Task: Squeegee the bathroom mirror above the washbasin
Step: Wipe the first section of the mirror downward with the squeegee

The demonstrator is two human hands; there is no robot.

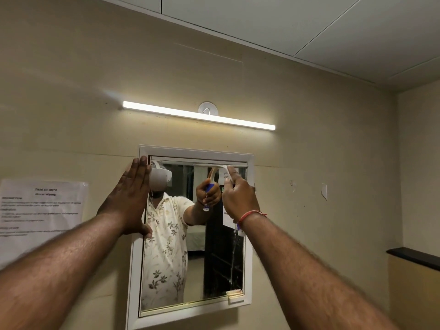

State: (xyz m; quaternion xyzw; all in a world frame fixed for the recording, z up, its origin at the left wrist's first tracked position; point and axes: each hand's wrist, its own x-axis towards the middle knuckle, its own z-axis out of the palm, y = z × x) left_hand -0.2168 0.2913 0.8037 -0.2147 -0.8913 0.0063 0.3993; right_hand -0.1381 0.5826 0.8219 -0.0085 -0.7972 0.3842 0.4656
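Squeegee (226, 172) in clenched right hand (239, 198) atop mirror (190, 258); flat, released left hand (131, 194) on frame (134, 270)

A small bathroom, plain and institutional in look. A white-framed mirror (190, 234) hangs low in the middle of the frame on a bare beige wall (71, 91), with a lit tube lamp (198, 115) just above it. A printed instruction sheet (40, 210) is stuck at the left edge. White ceiling panels (333, 27) fill the upper right, and a dark ledge (413, 257) shows at lower right.
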